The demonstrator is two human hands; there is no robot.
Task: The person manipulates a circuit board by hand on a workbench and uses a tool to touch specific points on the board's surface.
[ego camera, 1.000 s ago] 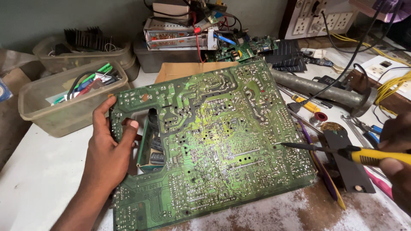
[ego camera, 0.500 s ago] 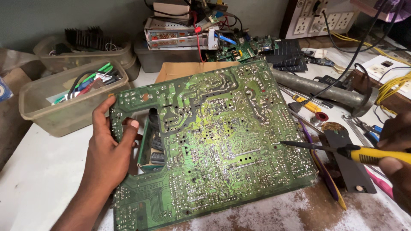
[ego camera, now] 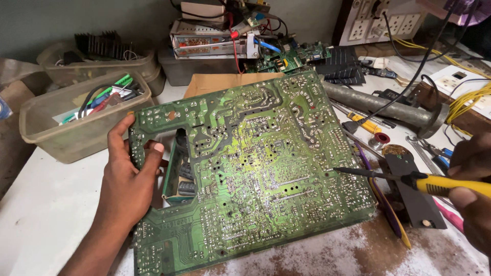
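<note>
The left hand (ego camera: 125,189) is clamped on the left edge of the large green circuit board (ego camera: 250,168). The right hand (ego camera: 473,186), just right of it, grips a yellow-handled soldering iron (ego camera: 409,179) with its tip on the board.

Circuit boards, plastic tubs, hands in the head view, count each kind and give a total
Circuit boards: 2, the big board gripped by the left hand, and a small board at the back
Tubs: 2, front tub, rear tub
Hands: 2, with the right hand
Total: 6

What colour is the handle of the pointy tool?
Yellow. The tool's handle, held in the right hand, shows best in the head view.
</note>
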